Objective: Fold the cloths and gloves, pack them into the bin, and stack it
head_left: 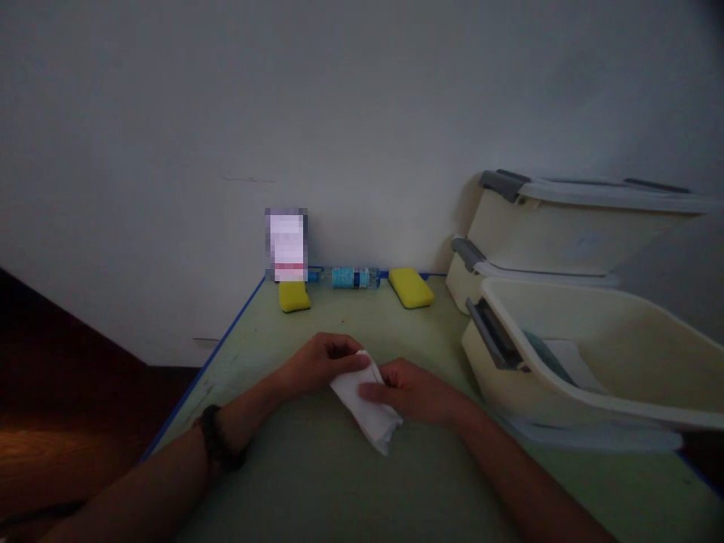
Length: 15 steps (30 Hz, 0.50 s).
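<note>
A small white cloth (367, 407) lies folded on the green table (317, 483), held between both hands. My left hand (320, 363) pinches its upper end with fingers curled over it. My right hand (415, 392) grips the cloth's right side, thumb pressed on top. A dark band sits on my left wrist (218, 441).
Two yellow sponges (295, 296) (411, 287) and a lying water bottle (354, 277) rest against the back wall, beside a blurred upright card (286, 245). Cream plastic bins (593, 354) are stacked at the right; the open one holds folded cloths. The table's left edge (192, 385) drops to a dark floor.
</note>
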Motion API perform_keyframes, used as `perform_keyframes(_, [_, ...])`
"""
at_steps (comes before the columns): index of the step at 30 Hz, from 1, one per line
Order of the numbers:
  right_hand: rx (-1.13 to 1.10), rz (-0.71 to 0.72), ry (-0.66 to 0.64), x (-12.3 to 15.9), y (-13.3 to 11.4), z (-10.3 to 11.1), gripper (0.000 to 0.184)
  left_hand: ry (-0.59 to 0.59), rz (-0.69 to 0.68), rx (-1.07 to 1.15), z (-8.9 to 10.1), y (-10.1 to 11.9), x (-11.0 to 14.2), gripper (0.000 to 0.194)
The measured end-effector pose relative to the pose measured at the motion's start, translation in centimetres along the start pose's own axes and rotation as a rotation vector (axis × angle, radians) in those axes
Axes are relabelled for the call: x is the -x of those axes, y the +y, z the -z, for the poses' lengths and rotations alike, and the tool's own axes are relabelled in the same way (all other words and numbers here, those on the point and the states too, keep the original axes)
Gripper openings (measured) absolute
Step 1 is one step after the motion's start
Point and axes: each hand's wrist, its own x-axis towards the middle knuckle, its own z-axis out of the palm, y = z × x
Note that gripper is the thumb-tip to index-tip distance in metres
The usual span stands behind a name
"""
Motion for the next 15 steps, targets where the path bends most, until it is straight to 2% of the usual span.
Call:
perform_keyframes(4, [0.017, 0.017, -0.067, 0.1, 0.1, 0.2, 0.033, -0.079, -0.098, -0.056, 0.3, -0.1, 0.1, 0.024])
perform_keyframes(7, [0.034, 0.004, -0.080, 0.2, 0.3, 0.3, 0.033, -0.162, -0.101, -0.108, 0.9, -0.3, 0.2, 0.019])
perform_keyframes(9, [0.060, 0.005, -0.066, 0.2, 0.2, 0.4, 0.032, -0.172, -0.088, -0.196, 1.4, -0.4, 0.2, 0.020])
perform_keyframes(12, [0.164, 0.035, 0.094, 0.4, -0.2, 0.6, 0.026, -0.133, -0.118, -0.461, 2.2, -0.4, 0.1, 0.025])
perform_keyframes(15, [0.247, 0.035, 0.298, 0.6, -0.6, 0.8, 0.021, -0.082, -0.267, -0.721, 2.8, -0.2, 0.1, 0.025])
